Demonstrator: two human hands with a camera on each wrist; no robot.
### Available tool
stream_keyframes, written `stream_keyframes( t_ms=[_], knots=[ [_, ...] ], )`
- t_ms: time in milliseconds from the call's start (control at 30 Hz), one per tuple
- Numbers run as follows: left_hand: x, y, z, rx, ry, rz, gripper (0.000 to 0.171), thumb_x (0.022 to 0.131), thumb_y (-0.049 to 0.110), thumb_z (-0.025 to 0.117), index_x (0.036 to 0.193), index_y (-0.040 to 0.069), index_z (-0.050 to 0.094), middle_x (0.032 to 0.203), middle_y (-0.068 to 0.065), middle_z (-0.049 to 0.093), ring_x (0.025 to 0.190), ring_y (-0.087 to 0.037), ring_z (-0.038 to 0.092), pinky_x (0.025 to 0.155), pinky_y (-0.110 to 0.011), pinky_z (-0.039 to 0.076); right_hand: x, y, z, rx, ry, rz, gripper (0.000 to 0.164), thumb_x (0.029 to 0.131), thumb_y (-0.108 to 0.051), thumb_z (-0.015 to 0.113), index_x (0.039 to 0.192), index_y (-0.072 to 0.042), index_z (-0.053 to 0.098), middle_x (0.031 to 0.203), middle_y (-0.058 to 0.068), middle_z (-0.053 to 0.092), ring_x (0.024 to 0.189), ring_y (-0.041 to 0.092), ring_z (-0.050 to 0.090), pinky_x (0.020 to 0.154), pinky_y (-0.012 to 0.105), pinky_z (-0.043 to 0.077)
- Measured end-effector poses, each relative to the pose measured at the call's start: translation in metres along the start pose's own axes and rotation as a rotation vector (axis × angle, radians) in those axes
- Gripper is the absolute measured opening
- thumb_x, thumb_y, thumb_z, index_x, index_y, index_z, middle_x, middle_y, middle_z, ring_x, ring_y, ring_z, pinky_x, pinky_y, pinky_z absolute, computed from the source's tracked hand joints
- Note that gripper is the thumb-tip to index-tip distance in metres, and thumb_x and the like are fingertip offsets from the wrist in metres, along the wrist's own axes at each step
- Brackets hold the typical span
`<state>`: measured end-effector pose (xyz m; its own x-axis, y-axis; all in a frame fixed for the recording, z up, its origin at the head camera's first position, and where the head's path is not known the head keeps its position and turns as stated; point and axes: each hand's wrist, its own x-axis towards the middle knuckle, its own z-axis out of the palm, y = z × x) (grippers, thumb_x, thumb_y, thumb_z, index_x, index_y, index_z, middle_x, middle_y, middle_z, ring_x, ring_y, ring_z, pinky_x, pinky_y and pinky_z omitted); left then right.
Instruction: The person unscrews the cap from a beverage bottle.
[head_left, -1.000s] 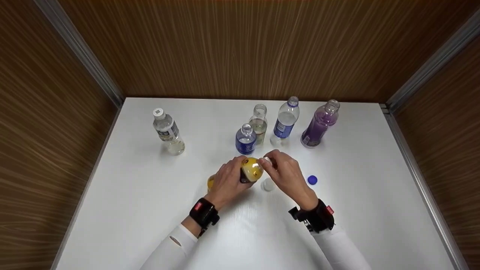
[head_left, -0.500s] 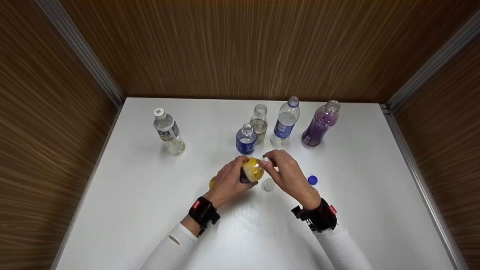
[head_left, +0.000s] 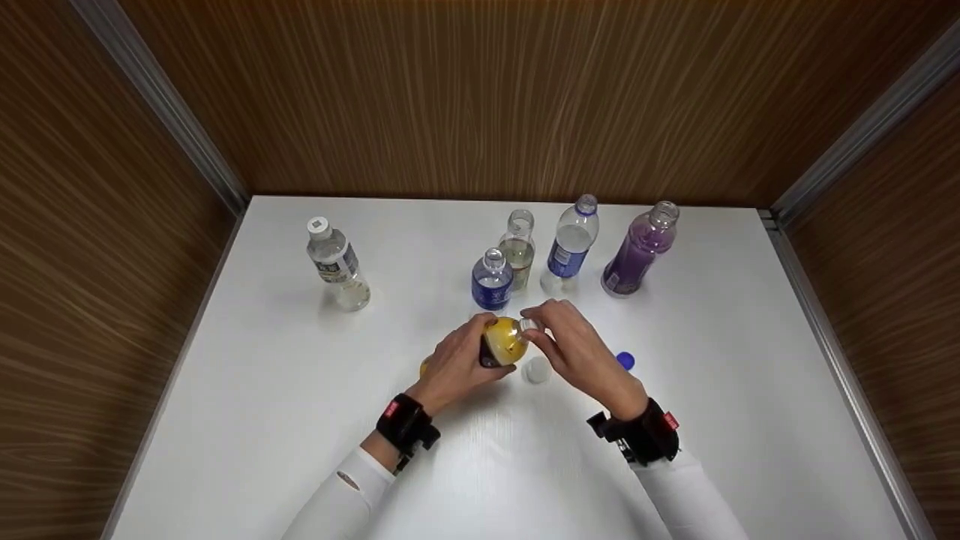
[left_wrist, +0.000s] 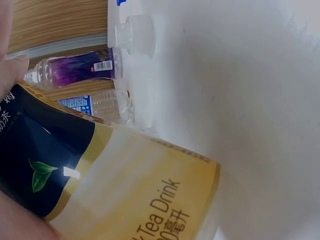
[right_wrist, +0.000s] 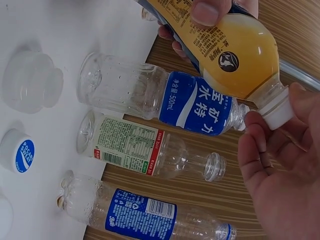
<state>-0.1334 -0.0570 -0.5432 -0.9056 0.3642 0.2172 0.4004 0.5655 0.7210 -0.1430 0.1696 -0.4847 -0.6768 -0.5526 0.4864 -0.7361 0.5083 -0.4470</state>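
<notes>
Right hand is pinching the white cap of the yellow tea bottle between fingertips and thumb, while the left hand is wrapping round the bottle's labelled body, holding it tilted just above the worktop in front of the blue-label bottle. Bottle is looking nearly full, so probably heavyish, with thin smooth plastic that may flex and slip; grip is best kept on the label band, fingertips on the cap rim. A loose clear cap and blue cap are lying just beside the right hand.
</notes>
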Motion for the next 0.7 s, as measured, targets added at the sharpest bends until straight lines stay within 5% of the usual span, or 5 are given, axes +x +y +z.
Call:
stream_keyframes(
  t_ms=[200,300,433,533,700],
  knots=[
    [0.001,-0.002,0.003,0.038,0.053,0.040,0.072,0.083,0.034,0.089,0.137,0.007,0.048,0.123,-0.011,0.066,0.105,-0.025,0.066,0.092,-0.044,0.055,-0.001,0.001,0.000,0.034,0.001,0.027,0.031,0.100,-0.011,0.068,0.129,-0.002,0.061,0.113,0.006,0.067,0.102,0.020,0.060,0.085,0.037,0.051],
    [0.001,-0.002,0.005,0.128,0.119,0.072,0.072,0.085,0.036,0.087,0.137,0.006,0.047,0.121,-0.012,0.067,0.104,-0.026,0.066,0.092,-0.045,0.055,-0.002,0.001,0.002,0.061,0.034,0.117,0.045,0.102,-0.020,0.067,0.140,0.000,0.055,0.130,0.014,0.063,0.113,0.026,0.061,0.093,0.041,0.053],
    [0.002,-0.001,0.007,0.271,0.192,0.104,0.073,0.086,0.036,0.086,0.139,0.006,0.047,0.121,-0.013,0.065,0.106,-0.027,0.065,0.093,-0.044,0.053,-0.003,-0.002,0.006,0.041,0.109,0.260,0.064,0.109,-0.044,0.049,0.154,0.000,0.042,0.147,0.021,0.054,0.131,0.035,0.055,0.108,0.050,0.045],
    [0.002,0.000,0.008,0.360,0.217,0.123,0.074,0.084,0.034,0.088,0.140,0.006,0.048,0.123,-0.013,0.064,0.107,-0.028,0.065,0.094,-0.044,0.052,-0.001,-0.005,0.009,-0.004,0.172,0.319,0.066,0.109,-0.053,0.039,0.147,0.000,0.052,0.129,0.016,0.066,0.118,0.030,0.064,0.098,0.049,0.051],
    [0.003,0.004,0.006,0.427,0.206,0.142,0.076,0.083,0.033,0.089,0.140,0.007,0.046,0.123,-0.014,0.062,0.110,-0.030,0.064,0.096,-0.045,0.051,0.002,-0.009,0.011,-0.067,0.223,0.323,0.036,0.106,-0.037,0.060,0.108,-0.003,0.072,0.079,0.001,0.066,0.067,0.014,0.059,0.059,0.034,0.049]
  ],
)
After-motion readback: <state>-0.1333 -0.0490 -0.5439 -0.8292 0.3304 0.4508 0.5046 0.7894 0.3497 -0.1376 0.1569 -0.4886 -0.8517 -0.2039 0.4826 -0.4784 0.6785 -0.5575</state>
